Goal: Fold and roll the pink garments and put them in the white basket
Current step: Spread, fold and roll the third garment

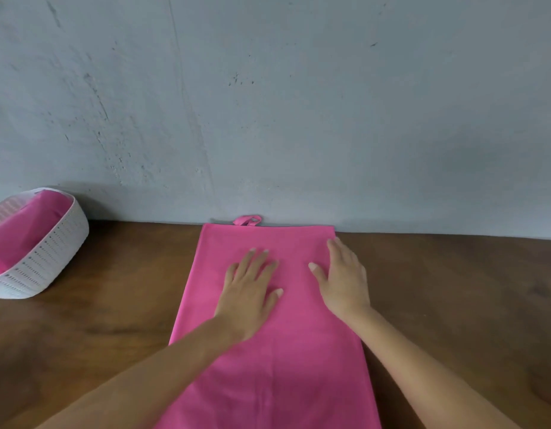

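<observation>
A pink garment (277, 366) lies flat on the brown wooden table (113, 305), folded into a long strip that runs from the wall down to the bottom edge of the view. A small pink loop (247, 220) sticks out at its far end. My left hand (249, 292) rests flat on the cloth with straight fingers, left of the middle. My right hand (345, 280) lies flat on the cloth near its right edge, fingers pointing to the far corner. The white basket (45, 258) stands at the far left and holds pink fabric (23, 230).
A grey wall (268, 103) rises right behind the table's far edge. Bare wood shows between the basket and the garment and to the right of the garment.
</observation>
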